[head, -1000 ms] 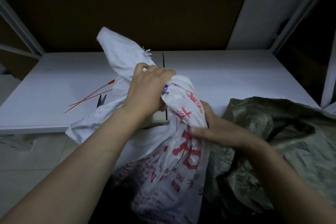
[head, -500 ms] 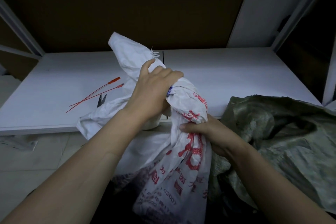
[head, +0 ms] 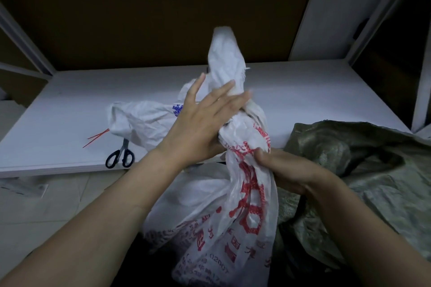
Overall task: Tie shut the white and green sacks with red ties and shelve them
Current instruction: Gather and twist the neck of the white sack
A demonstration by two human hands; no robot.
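While gathering the white sack mouth into a neck for tying: right hand clenched around it below the twist, left hand spread flat, fingers released against the bunched top. Red ties and scissors parked on the shelf, near but untouched; green sack slumped just right, unclosed.

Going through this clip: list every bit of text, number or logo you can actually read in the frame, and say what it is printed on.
"02007": dark digits low on the white sack, partly creased, so possibly incomplete.
Large red characters down the front of the white sack: folded and crumpled, not readable.
Small red lettering around its gathered neck, above the right hand: too blurred to read.
Blue emblem beside the left hand: a mark only, no legible words.
Green sack, scissors, red ties: no text visible.
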